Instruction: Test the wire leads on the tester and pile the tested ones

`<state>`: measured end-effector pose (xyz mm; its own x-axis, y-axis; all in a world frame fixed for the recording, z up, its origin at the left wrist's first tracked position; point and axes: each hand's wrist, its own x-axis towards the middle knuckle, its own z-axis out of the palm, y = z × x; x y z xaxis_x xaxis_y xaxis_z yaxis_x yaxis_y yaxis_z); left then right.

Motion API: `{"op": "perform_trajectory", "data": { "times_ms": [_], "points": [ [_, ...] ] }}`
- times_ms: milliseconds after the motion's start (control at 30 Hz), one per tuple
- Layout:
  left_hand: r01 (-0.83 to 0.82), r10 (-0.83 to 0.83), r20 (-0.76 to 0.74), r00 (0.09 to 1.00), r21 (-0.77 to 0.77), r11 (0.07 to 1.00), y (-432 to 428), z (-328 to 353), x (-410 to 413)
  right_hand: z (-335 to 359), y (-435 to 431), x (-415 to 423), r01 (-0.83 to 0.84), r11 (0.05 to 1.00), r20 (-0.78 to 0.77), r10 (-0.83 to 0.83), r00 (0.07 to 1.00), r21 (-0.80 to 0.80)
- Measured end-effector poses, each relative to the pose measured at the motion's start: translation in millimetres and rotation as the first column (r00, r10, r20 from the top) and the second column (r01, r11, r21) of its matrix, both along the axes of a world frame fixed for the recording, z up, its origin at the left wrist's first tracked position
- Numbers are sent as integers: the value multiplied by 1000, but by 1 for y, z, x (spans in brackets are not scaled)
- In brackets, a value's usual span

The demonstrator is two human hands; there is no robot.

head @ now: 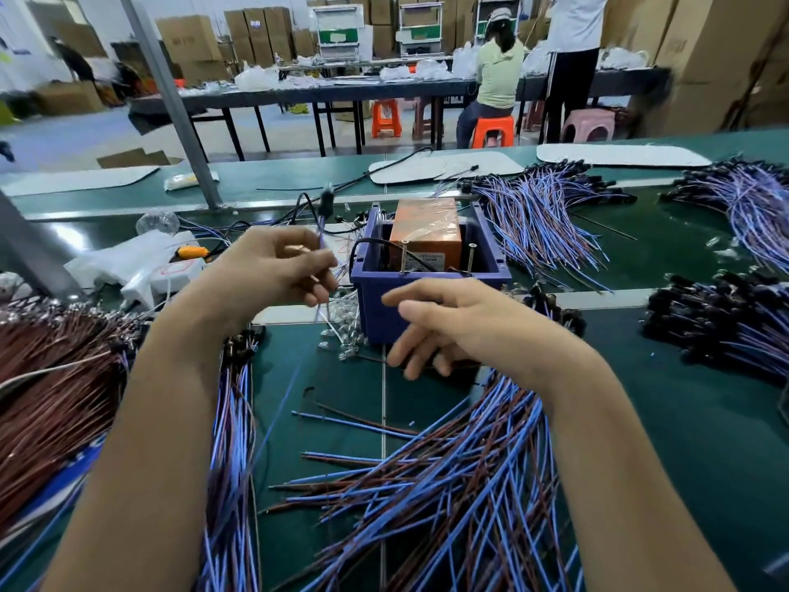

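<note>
Left hand [277, 267] pinched a wire lead [323, 220]; right hand [439, 322] was slack, empty. The lead looked light and limp, best gripped near its end.

benchguy: wire leads [469, 484] look like smooth plastic insulation, blue and brown, with a slight sheen. The bench mat [683, 378] is matt green, kinda rubbery-looking

wirenerd: yeah, and the bin [373, 314] is blue plastic, semi-gloss. The orange block [427, 224] inside is wrapped in shiny clear film, all wrinkly

benchguy: the 2 screws [403, 256] at its front edge are bare metal. The little bulbs [341, 339] beside it look clear like glass

wirenerd: plain brown cardboard boxes [192, 36] at the back, glossy orange plastic stools [493, 130] too
</note>
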<state>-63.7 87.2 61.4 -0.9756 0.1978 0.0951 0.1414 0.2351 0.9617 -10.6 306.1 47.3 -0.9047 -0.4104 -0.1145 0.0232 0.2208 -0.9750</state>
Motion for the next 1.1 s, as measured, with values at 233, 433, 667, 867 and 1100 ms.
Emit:
{"op": "perform_trajectory", "data": {
  "times_ms": [233,433,667,867,1100],
  "points": [
    [364,-302,-267,915,222,905,30,18,28,10,-25,4,22,914,278,100,955,-405],
    [713,-700,-135,701,123,690,28,23,43,28,-4,12,265,754,21,-317,948,-602],
    [787,-710,340,617,-279,551,41,8,35,30,1,13,488,536,21,-658,752,-689],
    [502,-380,355,854,-754,423,48,-14,20,27,9,9,565,419,0,-804,595,-710],
    [149,-161,-200,966,-70,986,60,-6,17,12,6,-2,564,780,-288,-625,726,-270]
  ]
}}
